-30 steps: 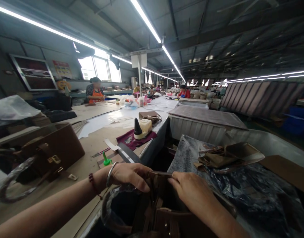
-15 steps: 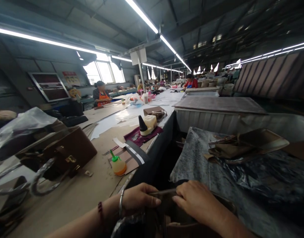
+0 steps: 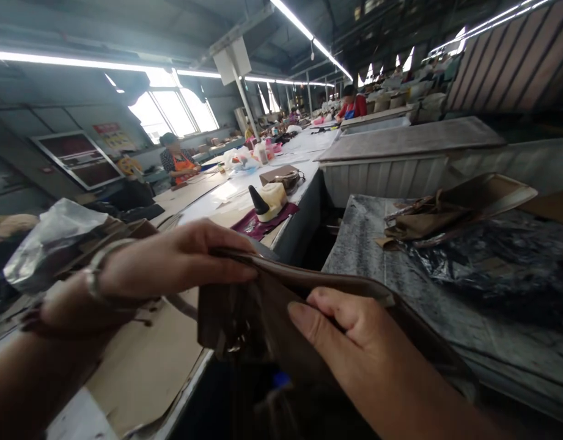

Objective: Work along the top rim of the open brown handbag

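A brown leather handbag (image 3: 274,305) is held up in front of me, its upper edge running from left to right. At the left end of that edge my left hand (image 3: 184,260) is closed, thumb below and fingers over the top. Lower down and to the right, my right hand (image 3: 345,330) pinches the bag's wall with the thumb on the near side. A small shiny metal fitting (image 3: 236,342) shows on the bag below my left hand. The bag's lower part is dark and hard to make out.
A long worktable (image 3: 143,373) runs away on the left, with a cream bottle with a black cone cap (image 3: 272,201) on purple material (image 3: 249,228). On the right, a grey-covered surface (image 3: 361,244) bears brown leather pieces (image 3: 414,221) and black plastic (image 3: 505,263). Co-workers sit farther back.
Both hands have risen with the bag, the left one farther up and to the left. The bag's upper part now shows between them. The green-spouted bottle is out of sight, and my view has tilted.
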The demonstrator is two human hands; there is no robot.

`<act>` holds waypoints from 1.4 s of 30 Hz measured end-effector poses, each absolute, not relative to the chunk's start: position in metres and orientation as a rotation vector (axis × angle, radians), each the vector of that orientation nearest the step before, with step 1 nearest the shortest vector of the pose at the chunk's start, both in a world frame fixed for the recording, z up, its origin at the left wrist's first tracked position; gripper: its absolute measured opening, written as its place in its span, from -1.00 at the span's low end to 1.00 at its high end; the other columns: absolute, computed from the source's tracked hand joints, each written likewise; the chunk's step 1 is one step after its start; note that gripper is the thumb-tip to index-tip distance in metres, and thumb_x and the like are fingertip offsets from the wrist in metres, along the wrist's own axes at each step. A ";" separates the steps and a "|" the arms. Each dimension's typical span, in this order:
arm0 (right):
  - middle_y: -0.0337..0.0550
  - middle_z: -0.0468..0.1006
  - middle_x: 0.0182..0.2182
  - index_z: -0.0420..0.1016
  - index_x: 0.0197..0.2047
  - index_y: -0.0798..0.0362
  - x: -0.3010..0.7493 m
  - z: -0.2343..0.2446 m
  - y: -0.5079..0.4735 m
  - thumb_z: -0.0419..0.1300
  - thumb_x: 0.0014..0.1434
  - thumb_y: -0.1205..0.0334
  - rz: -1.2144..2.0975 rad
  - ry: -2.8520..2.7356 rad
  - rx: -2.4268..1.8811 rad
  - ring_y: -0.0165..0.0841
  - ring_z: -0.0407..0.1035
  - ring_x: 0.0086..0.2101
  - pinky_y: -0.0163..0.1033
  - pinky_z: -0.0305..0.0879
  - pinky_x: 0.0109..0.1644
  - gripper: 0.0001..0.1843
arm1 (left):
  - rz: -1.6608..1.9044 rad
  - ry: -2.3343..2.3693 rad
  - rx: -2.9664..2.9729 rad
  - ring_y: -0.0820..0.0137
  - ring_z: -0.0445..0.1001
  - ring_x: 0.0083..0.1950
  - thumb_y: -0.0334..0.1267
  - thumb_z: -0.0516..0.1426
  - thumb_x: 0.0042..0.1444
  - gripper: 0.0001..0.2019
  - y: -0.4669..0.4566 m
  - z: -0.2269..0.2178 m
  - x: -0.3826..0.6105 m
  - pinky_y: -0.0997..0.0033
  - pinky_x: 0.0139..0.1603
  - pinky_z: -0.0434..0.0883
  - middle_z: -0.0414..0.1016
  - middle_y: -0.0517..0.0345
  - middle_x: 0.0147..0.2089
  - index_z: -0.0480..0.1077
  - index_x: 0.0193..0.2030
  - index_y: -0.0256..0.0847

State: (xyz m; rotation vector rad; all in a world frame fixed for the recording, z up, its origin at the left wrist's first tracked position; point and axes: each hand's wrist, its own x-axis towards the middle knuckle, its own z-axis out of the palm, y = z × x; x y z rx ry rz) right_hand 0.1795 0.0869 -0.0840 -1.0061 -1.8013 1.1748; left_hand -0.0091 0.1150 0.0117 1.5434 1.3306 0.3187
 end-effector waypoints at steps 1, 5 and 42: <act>-0.30 0.43 -0.58 0.36 -0.50 0.04 0.178 -0.084 0.078 -0.05 0.16 0.04 1.204 -1.782 -0.983 -0.49 0.29 -0.56 -0.45 0.13 -0.53 -0.66 | 0.280 1.350 1.571 0.40 0.42 -0.39 -0.33 0.15 -0.09 -0.81 0.114 0.022 -0.006 0.55 -0.42 0.33 0.45 0.23 -0.47 0.47 -0.28 -0.31; -0.28 0.35 -0.68 0.29 -0.57 0.04 0.181 -0.119 0.062 -0.11 0.18 0.01 1.074 -1.867 -1.140 -0.49 0.23 -0.65 -0.43 0.08 -0.61 -0.58 | 0.094 1.273 1.666 0.47 0.36 -0.49 -0.33 0.22 -0.21 -0.90 0.127 -0.006 0.000 0.59 -0.49 0.31 0.43 0.26 -0.53 0.47 -0.49 -0.30; -0.28 0.53 -0.56 0.38 -0.47 -0.02 0.178 -0.199 0.154 -0.12 0.23 0.25 0.523 -2.252 -1.672 -0.34 0.45 -0.51 -0.30 -0.17 -0.56 -0.67 | 0.040 1.140 1.569 0.51 0.32 -0.41 -0.20 0.20 -0.11 -0.74 0.228 -0.134 -0.007 0.61 -0.38 0.28 0.43 0.22 -0.44 0.45 -0.28 -0.33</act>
